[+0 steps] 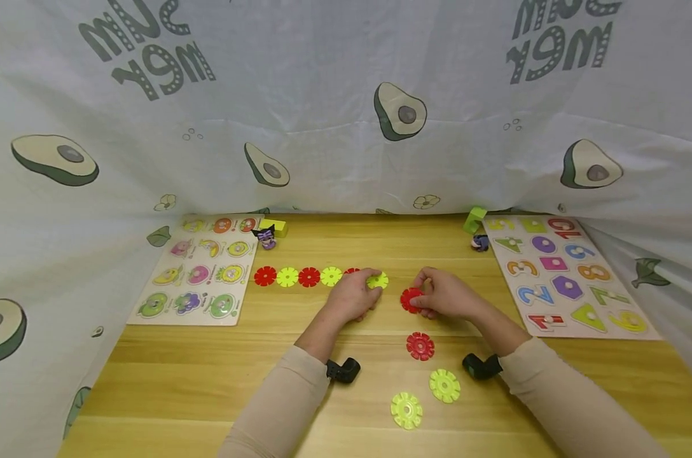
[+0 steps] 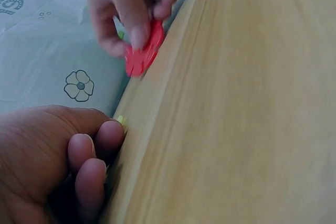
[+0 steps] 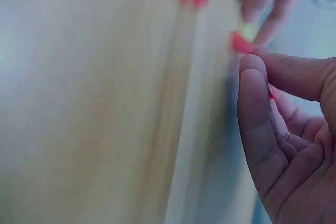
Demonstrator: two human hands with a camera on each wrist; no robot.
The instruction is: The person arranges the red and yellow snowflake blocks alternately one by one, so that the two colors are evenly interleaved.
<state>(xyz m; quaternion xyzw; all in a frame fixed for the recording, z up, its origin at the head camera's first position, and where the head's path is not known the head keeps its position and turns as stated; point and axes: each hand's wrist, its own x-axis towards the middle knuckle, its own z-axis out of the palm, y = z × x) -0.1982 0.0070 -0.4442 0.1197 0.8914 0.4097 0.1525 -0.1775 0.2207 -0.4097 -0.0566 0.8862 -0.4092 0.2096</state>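
A straight row of notched plastic building discs, red alternating with yellow-green, lies on the wooden table. At its right end is a yellow-green disc (image 1: 378,280), whose edge my left hand (image 1: 353,296) pinches between thumb and forefinger. That hand partly hides the red disc (image 1: 352,271) beside it. Just right of the row, my right hand (image 1: 446,293) pinches a red disc (image 1: 410,300) between thumb and fingers, tilted in the left wrist view. Nearer me lie another red disc (image 1: 420,346) and two yellow-green discs, one to the right (image 1: 444,386) and one lower (image 1: 406,410).
A fruit puzzle board (image 1: 194,273) lies at the left, a number and shape board (image 1: 569,277) at the right. Small figures (image 1: 267,238) and green blocks (image 1: 474,219) stand near the back edge. A white printed cloth (image 1: 334,114) hangs behind and along the sides.
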